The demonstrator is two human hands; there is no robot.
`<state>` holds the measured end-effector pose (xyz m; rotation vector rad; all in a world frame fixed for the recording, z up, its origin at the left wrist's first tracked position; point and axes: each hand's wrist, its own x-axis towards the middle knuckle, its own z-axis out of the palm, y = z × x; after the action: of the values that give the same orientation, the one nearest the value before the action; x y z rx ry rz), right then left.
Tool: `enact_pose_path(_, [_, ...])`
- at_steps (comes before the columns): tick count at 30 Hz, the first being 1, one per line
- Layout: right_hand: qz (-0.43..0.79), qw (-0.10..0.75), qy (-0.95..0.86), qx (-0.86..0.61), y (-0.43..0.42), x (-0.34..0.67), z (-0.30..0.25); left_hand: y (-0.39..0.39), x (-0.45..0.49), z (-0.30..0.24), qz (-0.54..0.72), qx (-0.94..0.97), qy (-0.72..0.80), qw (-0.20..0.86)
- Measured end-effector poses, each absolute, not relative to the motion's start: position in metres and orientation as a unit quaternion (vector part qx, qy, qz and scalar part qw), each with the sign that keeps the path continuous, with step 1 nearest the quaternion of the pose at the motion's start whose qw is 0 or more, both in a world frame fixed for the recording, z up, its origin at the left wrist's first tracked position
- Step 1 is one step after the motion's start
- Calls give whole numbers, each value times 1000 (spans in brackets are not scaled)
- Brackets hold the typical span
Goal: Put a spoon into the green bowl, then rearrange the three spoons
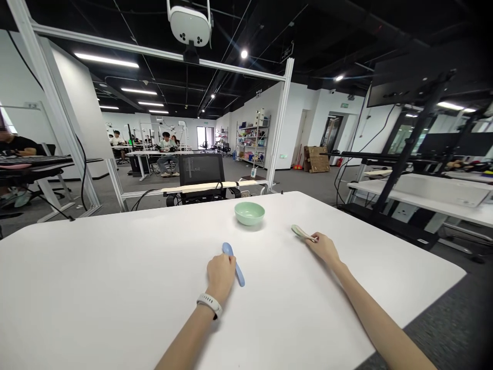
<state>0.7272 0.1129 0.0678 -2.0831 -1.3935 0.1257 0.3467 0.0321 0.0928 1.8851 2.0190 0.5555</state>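
My left hand [221, 276], with a white watch band on its wrist, is closed at the middle of a blue spoon [240, 276]. The spoon's bowl points away from me, and its handle reaches back toward me along the right side of the hand. Farther right, my right hand [324, 249] pinches the handle end of a pale green and whitish spoon [299, 230], whose bowl points to the upper left. A light green bowl [249, 214] sits upright beyond both hands, apart from them and from the spoons. My fingertips are partly hidden.
The white table [115, 288] has rounded corners. Past its far edge stand a black office chair [202, 169] and a metal frame [280, 128] carrying a white device [190, 25]. Other people sit at desks in the background. A black stand [400, 159] is to the right.
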Motion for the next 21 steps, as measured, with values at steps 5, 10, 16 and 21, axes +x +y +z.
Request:
enact_pose_path(5, [50, 304, -527, -792, 111, 725, 68, 33, 348, 89, 201, 654, 712, 158])
enact_pose_path(10, [46, 300, -528, -793, 110, 723, 70, 35, 347, 86, 210, 652, 713, 153])
enact_pose_path(16, [45, 292, -520, -802, 109, 721, 70, 37, 346, 84, 209, 658, 708, 147])
enact_pose_path(21, [47, 287, -522, -802, 109, 721, 69, 38, 346, 82, 210, 663, 703, 148])
